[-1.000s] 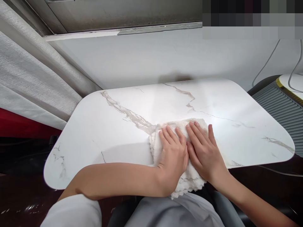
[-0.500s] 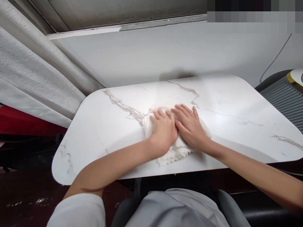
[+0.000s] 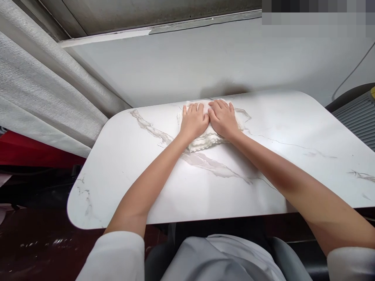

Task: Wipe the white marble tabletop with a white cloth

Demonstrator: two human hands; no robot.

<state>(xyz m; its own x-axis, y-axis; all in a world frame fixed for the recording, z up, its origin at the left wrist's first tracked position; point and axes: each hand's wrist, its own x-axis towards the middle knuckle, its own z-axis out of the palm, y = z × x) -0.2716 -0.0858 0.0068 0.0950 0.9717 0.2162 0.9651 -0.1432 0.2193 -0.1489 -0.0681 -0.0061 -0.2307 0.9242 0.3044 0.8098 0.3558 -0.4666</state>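
Note:
A white fluffy cloth (image 3: 206,139) lies bunched near the far edge of a white marble-patterned table (image 3: 123,171). My left hand (image 3: 193,120) rests flat on the cloth's left part, fingers stretched forward. Beside it, touching it, my right hand (image 3: 224,117) presses flat on the cloth's right part, fingers likewise extended. Both arms reach straight out across the tabletop. Most of the cloth is hidden under my palms; only its scalloped near edge and a little of its far side show.
A grey wall (image 3: 187,66) rises just behind the table. A pale curtain (image 3: 43,93) hangs at the left. At the right edge stands a grey ribbed appliance (image 3: 359,119) with a cable above it. The floor below is dark, with something red at the left.
Both hands have pushed the cloth away from me, from the table's near edge across the middle to its far edge. My arms are now stretched out.

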